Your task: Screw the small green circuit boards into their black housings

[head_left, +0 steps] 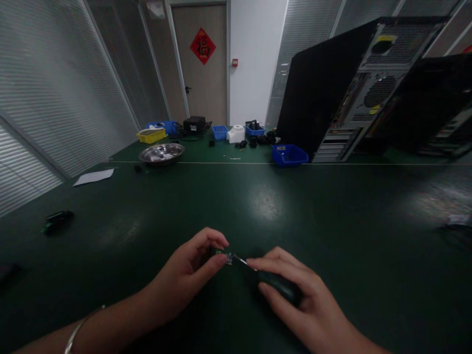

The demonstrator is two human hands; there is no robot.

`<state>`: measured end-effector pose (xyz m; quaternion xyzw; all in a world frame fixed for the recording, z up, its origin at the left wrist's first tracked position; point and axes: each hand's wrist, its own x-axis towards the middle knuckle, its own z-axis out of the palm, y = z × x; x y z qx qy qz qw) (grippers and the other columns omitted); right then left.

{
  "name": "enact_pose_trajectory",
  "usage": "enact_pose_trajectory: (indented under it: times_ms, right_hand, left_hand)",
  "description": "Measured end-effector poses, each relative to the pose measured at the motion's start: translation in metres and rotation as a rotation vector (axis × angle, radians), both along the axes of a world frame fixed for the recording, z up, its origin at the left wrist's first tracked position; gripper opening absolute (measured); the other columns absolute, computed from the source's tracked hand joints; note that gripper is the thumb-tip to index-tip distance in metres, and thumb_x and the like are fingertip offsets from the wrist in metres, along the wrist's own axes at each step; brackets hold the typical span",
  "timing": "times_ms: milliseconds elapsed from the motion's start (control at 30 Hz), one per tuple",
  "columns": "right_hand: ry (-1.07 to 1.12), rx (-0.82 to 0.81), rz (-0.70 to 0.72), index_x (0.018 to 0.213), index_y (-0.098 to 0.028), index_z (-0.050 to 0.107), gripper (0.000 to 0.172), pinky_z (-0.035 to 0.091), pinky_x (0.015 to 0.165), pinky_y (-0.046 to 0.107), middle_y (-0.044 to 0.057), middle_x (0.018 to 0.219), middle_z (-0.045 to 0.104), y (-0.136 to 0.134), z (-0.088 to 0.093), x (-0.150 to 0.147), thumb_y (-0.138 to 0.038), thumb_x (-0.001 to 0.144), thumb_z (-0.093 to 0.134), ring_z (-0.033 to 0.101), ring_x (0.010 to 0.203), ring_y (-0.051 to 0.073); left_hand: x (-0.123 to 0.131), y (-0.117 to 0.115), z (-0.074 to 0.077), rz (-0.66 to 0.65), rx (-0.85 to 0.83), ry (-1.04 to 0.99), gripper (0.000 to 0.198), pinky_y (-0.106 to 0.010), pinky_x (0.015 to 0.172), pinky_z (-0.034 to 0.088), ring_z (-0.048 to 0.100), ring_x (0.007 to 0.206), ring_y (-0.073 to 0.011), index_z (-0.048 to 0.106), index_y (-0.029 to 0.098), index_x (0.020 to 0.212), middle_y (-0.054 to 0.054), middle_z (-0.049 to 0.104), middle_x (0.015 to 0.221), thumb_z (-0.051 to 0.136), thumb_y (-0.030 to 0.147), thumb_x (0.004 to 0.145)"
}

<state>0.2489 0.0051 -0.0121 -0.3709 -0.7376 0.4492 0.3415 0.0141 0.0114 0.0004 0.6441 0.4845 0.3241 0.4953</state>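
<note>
My left hand [193, 265], with a bangle at the wrist, pinches a small part [229, 258] between thumb and fingers. The part looks partly clear or metallic with a bit of green; its kind is too small to make out. My right hand [295, 285] is wrapped round the dark handle of a screwdriver [278, 285]. Its thin metal shaft points left, and the tip is at the small part, apparently touching it. Both hands are just above the green tabletop [236, 211].
A metal bowl [161, 153], a yellow tray [151, 135] and a blue bin [289, 155] stand toward the back. A black computer case [324, 83] rises at the right rear. On the left lie a paper sheet [94, 177] and a dark green-and-black object [57, 221].
</note>
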Motion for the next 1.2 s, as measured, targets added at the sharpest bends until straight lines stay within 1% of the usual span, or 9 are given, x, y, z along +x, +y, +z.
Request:
enact_pose_trajectory:
  times_ms: [100, 233, 333, 400, 567, 700, 833, 1067, 1200]
  right_hand:
    - [0.009, -0.038, -0.055, 0.115, -0.027, 0.068, 0.030, 0.050, 0.078, 0.032, 0.005, 0.099, 0.065, 0.001, 0.004, 0.001, -0.016, 0.091, 0.054, 0.064, 0.092, 0.020]
    - [-0.007, -0.046, -0.073, 0.114, -0.025, 0.068, 0.028, 0.050, 0.080, 0.034, 0.006, 0.099, 0.066, 0.002, 0.006, 0.000, -0.018, 0.091, 0.054, 0.063, 0.093, 0.021]
    - [-0.008, -0.031, -0.065, 0.113, -0.025, 0.068, 0.027, 0.050, 0.080, 0.034, 0.006, 0.099, 0.067, 0.002, 0.005, 0.000, -0.018, 0.091, 0.054, 0.063, 0.093, 0.021]
    - [-0.009, -0.013, -0.068, 0.115, -0.026, 0.067, 0.027, 0.050, 0.081, 0.034, 0.006, 0.101, 0.067, 0.001, 0.004, -0.001, -0.019, 0.091, 0.054, 0.063, 0.095, 0.022]
    - [-0.086, 0.046, -0.079, 0.118, -0.025, 0.063, 0.032, 0.052, 0.077, 0.033, 0.006, 0.101, 0.066, -0.002, 0.002, -0.002, -0.017, 0.088, 0.059, 0.062, 0.096, 0.023]
    - [-0.224, 0.075, 0.039, 0.113, -0.023, 0.066, 0.031, 0.050, 0.070, 0.030, 0.005, 0.092, 0.065, -0.005, 0.001, -0.005, -0.010, 0.086, 0.058, 0.063, 0.083, 0.020]
    - [-0.384, 0.127, 0.118, 0.109, -0.023, 0.068, 0.027, 0.049, 0.067, 0.029, 0.004, 0.090, 0.063, -0.007, 0.002, -0.010, -0.012, 0.085, 0.061, 0.063, 0.079, 0.019]
    - [-0.472, 0.211, 0.160, 0.105, -0.023, 0.069, 0.030, 0.049, 0.071, 0.028, 0.004, 0.098, 0.062, -0.009, 0.001, -0.011, -0.007, 0.081, 0.061, 0.063, 0.083, 0.019]
    - [-0.350, 0.213, 0.110, 0.093, -0.017, 0.069, 0.023, 0.050, 0.071, 0.027, 0.005, 0.094, 0.062, -0.006, 0.000, -0.008, -0.003, 0.081, 0.056, 0.063, 0.081, 0.017]
  left_hand:
    - [-0.003, 0.004, -0.001, -0.054, 0.065, 0.201, 0.015, -0.027, 0.065, 0.041, 0.051, 0.072, -0.0149, 0.059, 0.019, 0.098, 0.001, 0.055, 0.082, 0.060, 0.030, 0.088]
    - [-0.008, 0.007, -0.007, -0.264, 0.267, 0.469, 0.015, -0.024, 0.061, 0.038, 0.051, 0.070, -0.0143, 0.062, 0.018, 0.093, 0.000, 0.056, 0.082, 0.069, 0.026, 0.083]
    - [-0.010, 0.007, -0.012, -0.350, 0.436, 0.539, 0.022, -0.026, 0.063, 0.038, 0.053, 0.075, -0.0174, 0.063, 0.018, 0.091, -0.003, 0.059, 0.086, 0.070, 0.038, 0.083]
    - [-0.011, 0.007, -0.013, -0.378, 0.468, 0.508, 0.029, -0.027, 0.065, 0.040, 0.055, 0.080, -0.0196, 0.063, 0.019, 0.090, -0.005, 0.061, 0.090, 0.068, 0.046, 0.082]
    - [-0.011, 0.007, -0.008, -0.309, 0.275, 0.297, 0.022, -0.029, 0.071, 0.043, 0.058, 0.082, -0.0189, 0.064, 0.018, 0.094, -0.004, 0.063, 0.091, 0.069, 0.037, 0.084]
    - [-0.008, 0.007, -0.007, -0.168, 0.049, 0.053, 0.012, -0.029, 0.072, 0.044, 0.058, 0.081, -0.0166, 0.064, 0.017, 0.092, -0.001, 0.061, 0.087, 0.068, 0.025, 0.084]
    - [-0.001, 0.009, -0.011, -0.090, -0.167, -0.225, 0.021, -0.028, 0.065, 0.046, 0.057, 0.067, -0.0127, 0.055, 0.017, 0.103, 0.003, 0.058, 0.078, 0.064, 0.020, 0.084]
    - [0.003, 0.010, -0.009, -0.092, -0.187, -0.359, 0.026, -0.030, 0.070, 0.047, 0.061, 0.077, -0.0141, 0.058, 0.014, 0.112, -0.003, 0.063, 0.093, 0.061, 0.019, 0.087]
    - [0.003, 0.007, -0.007, -0.099, -0.235, -0.396, 0.038, -0.032, 0.076, 0.046, 0.061, 0.082, -0.0147, 0.058, 0.017, 0.122, -0.003, 0.063, 0.098, 0.063, 0.015, 0.085]
